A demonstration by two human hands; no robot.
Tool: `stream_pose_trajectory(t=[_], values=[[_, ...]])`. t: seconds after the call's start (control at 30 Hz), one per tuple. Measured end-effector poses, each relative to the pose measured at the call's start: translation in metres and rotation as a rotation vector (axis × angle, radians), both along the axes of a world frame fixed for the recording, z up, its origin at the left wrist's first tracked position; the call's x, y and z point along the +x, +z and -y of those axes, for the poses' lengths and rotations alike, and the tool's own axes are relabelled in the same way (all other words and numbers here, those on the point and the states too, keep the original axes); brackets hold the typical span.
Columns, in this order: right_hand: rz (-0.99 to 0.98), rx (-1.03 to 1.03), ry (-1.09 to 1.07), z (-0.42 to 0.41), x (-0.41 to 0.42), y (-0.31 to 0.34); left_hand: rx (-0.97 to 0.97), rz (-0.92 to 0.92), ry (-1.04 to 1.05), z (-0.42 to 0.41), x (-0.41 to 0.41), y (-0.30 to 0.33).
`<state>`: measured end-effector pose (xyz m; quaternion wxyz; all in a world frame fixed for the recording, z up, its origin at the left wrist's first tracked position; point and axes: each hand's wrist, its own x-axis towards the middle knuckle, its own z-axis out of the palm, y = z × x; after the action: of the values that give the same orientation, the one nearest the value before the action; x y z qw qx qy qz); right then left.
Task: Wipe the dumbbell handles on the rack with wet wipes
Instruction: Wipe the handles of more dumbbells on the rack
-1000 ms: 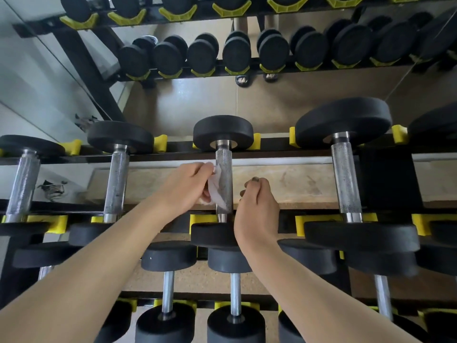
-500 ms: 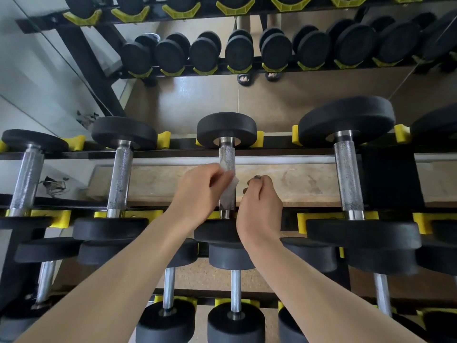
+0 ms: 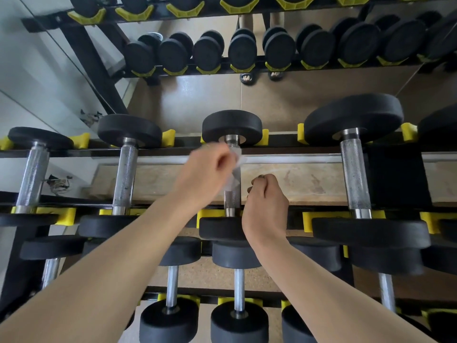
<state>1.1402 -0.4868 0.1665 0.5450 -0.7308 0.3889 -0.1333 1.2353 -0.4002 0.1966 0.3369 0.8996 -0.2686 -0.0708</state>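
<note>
- Head view: a thin wet wipe drapes the middle handle on the rack.
- Left hand pinches the wipe's upper end, motion-blurred.
- Right hand, fingers curled beside the handle, seems empty.
- Limp and slippery, the wipe likely needs wrapping around the knurled steel; the dumbbell looks too heavy to shift.

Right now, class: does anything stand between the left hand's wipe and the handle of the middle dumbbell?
Nothing visible does. The left hand holds the wet wipe right against the handle, near its far end. The right hand sits beside the handle's near end, off to the side, not in the wipe's way.
</note>
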Motion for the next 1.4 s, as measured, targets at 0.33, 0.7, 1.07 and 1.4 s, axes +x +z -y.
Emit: stream_pose_trajectory(t=[0.33,0.7,1.07,1.4], values=[[-0.014,-0.011,0.007,0.001,0.001,-0.003,0.492,-0.193,-0.441,-0.033,-0.006,-0.002],[0.216,-0.111,0.220,0.009,-0.010,0.003,0.117,-0.164,-0.103,-0.015,-0.020,0.010],[0.177,-0.601,0.747,0.040,0.013,0.009,-0.359,-0.251,0.496,-0.010,-0.062,-0.019],[0.180,-0.746,0.832,0.056,0.035,0.020,-0.349,-0.223,0.577,0.000,-0.089,-0.021]])
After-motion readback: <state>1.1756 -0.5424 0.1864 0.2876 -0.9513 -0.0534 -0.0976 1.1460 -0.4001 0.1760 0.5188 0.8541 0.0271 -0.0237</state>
